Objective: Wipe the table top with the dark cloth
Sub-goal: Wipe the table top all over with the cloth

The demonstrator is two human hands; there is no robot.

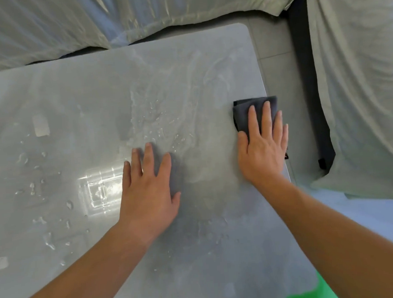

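- Presently the right hand (pixel 262 145) lies flat, fingers spread, pressing the dark cloth (pixel 255 112) against the table top (pixel 97 97). It does not grip the cloth; it pins it under the palm and fingers, which suits pushing it across a surface.
- Cloth position: folded into a pad at the right edge of the table, about midway between near and far. Its far portion shows beyond the fingertips, and one corner appears to overhang the edge slightly.
- Judgement: the fold gives a thicker, firmer pad, and the flat palm spreads the pressure evenly.
- The left hand (pixel 148 185) rests open and flat on the bare table, fingers splayed, holding nothing. It sits near the middle of the surface, well apart from the cloth. Judgement: it serves as a brace while the person leans over to reach.
- Surface condition: water droplets (pixel 158 128) and wet streaks remain across the middle and left of the table. The strip between the two hands looks duller and freer of beads.
- Judgement: the wipe is only partly done, and most of the wet area lies to the left of the cloth.
- Surroundings: pale draped sheets (pixel 357 72) cover furniture at the far and right sides, clear of the table top.
- Risk noted: a stroke further right could carry the cloth off the edge.
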